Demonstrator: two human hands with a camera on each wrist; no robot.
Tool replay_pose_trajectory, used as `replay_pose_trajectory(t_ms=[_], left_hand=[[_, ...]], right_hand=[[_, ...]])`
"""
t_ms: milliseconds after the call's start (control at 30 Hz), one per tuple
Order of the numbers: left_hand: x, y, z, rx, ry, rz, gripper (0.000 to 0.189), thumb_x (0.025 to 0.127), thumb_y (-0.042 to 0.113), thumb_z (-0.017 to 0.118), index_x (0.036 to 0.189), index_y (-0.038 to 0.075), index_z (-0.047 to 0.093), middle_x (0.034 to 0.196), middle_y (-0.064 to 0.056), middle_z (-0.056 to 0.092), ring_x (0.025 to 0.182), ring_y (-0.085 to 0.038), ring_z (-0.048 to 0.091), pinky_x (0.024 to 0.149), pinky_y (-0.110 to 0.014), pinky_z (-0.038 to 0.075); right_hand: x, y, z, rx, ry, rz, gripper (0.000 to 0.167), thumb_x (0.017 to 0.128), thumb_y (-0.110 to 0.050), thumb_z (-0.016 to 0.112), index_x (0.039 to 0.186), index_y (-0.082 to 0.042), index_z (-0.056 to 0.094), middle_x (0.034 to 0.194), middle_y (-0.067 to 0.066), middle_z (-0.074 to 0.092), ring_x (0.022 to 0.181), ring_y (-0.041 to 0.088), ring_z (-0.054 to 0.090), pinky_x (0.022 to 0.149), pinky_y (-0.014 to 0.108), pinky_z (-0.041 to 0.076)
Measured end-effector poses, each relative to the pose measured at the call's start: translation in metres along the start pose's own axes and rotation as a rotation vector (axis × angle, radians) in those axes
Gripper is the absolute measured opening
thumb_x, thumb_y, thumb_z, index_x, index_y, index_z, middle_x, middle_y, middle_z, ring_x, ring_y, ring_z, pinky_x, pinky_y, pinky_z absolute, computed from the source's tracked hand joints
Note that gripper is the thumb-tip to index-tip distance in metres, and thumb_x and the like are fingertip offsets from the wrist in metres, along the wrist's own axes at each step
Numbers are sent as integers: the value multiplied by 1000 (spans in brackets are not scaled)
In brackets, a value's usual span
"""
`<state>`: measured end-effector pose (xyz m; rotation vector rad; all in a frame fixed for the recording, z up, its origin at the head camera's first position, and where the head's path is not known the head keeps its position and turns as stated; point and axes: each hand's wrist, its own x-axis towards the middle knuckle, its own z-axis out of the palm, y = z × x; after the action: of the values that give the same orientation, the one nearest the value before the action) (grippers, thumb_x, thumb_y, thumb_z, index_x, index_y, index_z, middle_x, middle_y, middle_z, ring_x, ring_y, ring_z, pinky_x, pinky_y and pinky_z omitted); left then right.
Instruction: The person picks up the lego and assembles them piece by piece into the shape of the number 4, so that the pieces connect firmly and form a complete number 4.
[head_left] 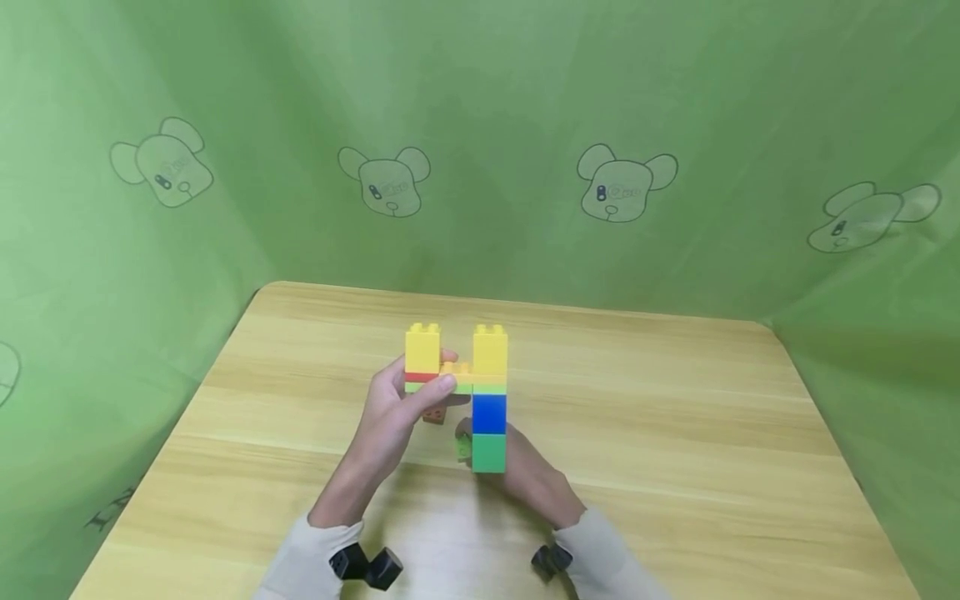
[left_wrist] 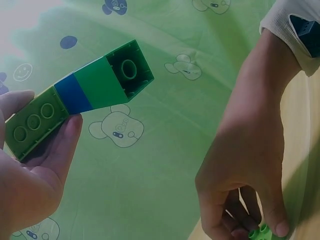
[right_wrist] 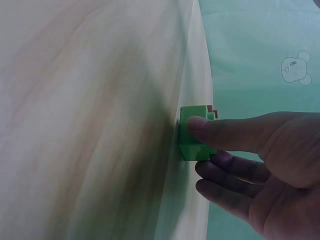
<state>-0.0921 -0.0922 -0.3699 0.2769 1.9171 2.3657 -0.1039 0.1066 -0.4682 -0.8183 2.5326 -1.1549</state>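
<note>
My left hand [head_left: 390,408] pinches a toy brick assembly between thumb and fingers, raised over the table. At its two ends stand yellow bricks [head_left: 423,352], joined by a light green plate [left_wrist: 36,123] with hollow rings underneath. Below the right-hand yellow brick hang a blue brick [head_left: 489,414] and a green brick [head_left: 489,453]. Lower down, my right hand [right_wrist: 270,170] pinches a light green brick [right_wrist: 194,132] by its sides, close to the tabletop. In the head view the hanging bricks partly cover that hand.
A reddish-brown brick [head_left: 433,414] lies on the table behind the left hand's thumb. Around the wooden table [head_left: 675,417] hangs a green curtain [head_left: 510,92] printed with bear heads. Black cameras [head_left: 366,567] are strapped to both sleeves.
</note>
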Motion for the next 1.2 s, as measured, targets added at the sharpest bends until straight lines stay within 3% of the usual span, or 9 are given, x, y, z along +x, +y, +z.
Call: replay_pose_trajectory(t_ms=[100,300,400,467,600,733,933,1033,1200], left_hand=[[0,0,0,3,1,0,39,100,21,68,132,0,59,123,-20,68,105,-32,73,87,-38,61],[0,0,1,-7,-4,8,40,100,20,67,132,-2,58,124,-20,66,109,-31,71,94,-47,60],[1,-1,2,-7,-5,8,39,100,20,67,132,-1,58,124,-20,67,108,-31,71,91,-42,61],[1,-1,2,1,-2,3,39,100,20,67,132,-1,59,122,-19,68,105,-31,72,82,-34,60],[2,-2,2,-6,-6,9,41,100,19,66,133,-3,57,123,-20,68,106,-31,72,84,-34,61],[3,-2,3,-25,-11,27,40,100,17,66,132,-4,57,124,-22,65,110,-31,71,94,-44,60],[2,-2,3,-7,-5,16,38,101,18,66,132,-1,58,125,-20,66,108,-31,72,91,-42,61],[2,-3,3,11,2,-3,38,101,20,66,132,0,58,123,-19,68,104,-30,73,82,-34,59],[1,-4,3,40,14,-39,38,100,23,67,131,2,60,115,-15,73,94,-30,73,65,-26,47]], right_hand=[[-3,2,-1,21,5,36,20,100,-3,57,118,-5,65,96,-1,57,88,15,54,82,32,52],[-6,3,-13,53,6,119,14,103,-12,57,117,-13,60,92,-4,56,85,13,55,77,31,52],[-6,1,-21,-16,28,83,26,103,-14,60,128,-10,61,97,-5,59,90,12,57,84,32,55],[-6,0,-25,-69,45,61,37,101,-14,63,138,-8,60,102,-6,62,95,12,59,90,34,56],[-6,0,-32,-109,78,92,38,98,-13,71,135,-9,64,113,-1,69,107,16,65,99,41,56],[-7,-2,-41,-82,131,163,32,96,-7,73,128,-7,67,120,9,71,116,27,66,101,45,56],[-8,-5,-58,-43,226,168,40,92,-5,77,130,-2,66,125,14,67,116,31,66,100,44,57],[-10,-8,-68,12,267,162,41,93,-9,77,132,-4,66,127,14,66,116,32,66,100,46,57],[-13,-16,-86,170,341,161,41,98,-17,72,138,-8,64,133,12,65,117,31,64,102,46,55]])
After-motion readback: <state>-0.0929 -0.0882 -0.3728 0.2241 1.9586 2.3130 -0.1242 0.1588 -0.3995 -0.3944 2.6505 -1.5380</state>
